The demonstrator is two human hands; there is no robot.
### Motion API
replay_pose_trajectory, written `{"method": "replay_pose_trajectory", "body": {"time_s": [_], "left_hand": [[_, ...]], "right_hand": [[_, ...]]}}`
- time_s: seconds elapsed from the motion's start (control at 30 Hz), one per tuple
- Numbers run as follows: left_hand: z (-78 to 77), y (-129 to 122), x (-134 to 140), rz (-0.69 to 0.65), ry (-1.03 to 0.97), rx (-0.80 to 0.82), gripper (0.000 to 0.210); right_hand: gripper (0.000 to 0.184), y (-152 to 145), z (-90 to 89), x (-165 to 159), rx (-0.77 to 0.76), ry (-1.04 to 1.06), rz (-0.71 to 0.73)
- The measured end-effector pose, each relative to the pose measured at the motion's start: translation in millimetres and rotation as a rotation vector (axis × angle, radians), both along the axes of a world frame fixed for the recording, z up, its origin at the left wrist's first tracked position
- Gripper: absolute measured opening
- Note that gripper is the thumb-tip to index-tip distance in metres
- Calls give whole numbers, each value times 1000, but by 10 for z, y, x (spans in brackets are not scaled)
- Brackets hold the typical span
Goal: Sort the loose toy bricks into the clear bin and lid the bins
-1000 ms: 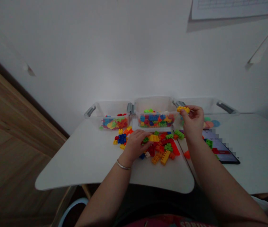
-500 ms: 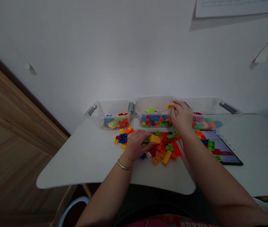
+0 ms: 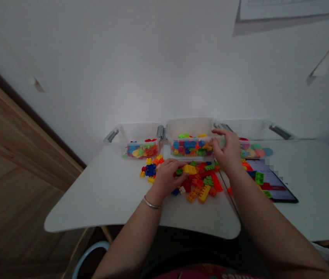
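My left hand [image 3: 168, 176], with a bangle at the wrist, is over a loose pile of plastic building blocks on the table. Its thumb and fingertips hold a yellow building block [image 3: 190, 169]. Under and around that hand lie red, green, orange and blue blocks, among them an orange-yellow block [image 3: 204, 193]. At the right edge of the clear middle box [image 3: 192, 127], my right hand [image 3: 228, 149] has its thumb and forefinger apart with nothing between them. Mixed blocks fill the lower part of that box, and a yellow block [image 3: 202, 135] lies on top.
A left clear box [image 3: 141, 130] and a right clear box [image 3: 248, 126] hold more coloured pieces. To the right, a tablet [image 3: 280, 190] lies with several blocks on it. The white table [image 3: 94, 193] meets the wall behind the boxes; a seam runs near my right forearm.
My right hand has let go of a yellow block, which now lies in the middle box. The hand has drawn back slightly right and down. My left hand has barely moved.
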State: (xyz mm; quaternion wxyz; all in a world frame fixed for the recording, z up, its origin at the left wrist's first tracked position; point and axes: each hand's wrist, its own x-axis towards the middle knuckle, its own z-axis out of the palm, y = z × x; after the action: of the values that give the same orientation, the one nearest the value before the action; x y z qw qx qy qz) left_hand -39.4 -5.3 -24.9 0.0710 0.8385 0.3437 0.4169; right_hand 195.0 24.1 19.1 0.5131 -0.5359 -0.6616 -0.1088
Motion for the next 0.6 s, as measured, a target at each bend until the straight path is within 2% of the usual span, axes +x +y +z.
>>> {"method": "replay_pose_trajectory", "body": {"time_s": [0.13,0.27,0.43,0.6], "left_hand": [[-34,21,17,44,-20,-10,22],[-51,21,32,84,-34,-31,23],[-33,3,36,93,-18,-38,23],[-42,8,39,111,-43,-59,24]], "right_hand": [[25,-282,-91,-124,-18,96,157],[29,-451,-292,-209,-30,-135,252],[35,-486,-527,-259,-148,-238,333],[36,-458,-621,-238,-260,-205,364]]}}
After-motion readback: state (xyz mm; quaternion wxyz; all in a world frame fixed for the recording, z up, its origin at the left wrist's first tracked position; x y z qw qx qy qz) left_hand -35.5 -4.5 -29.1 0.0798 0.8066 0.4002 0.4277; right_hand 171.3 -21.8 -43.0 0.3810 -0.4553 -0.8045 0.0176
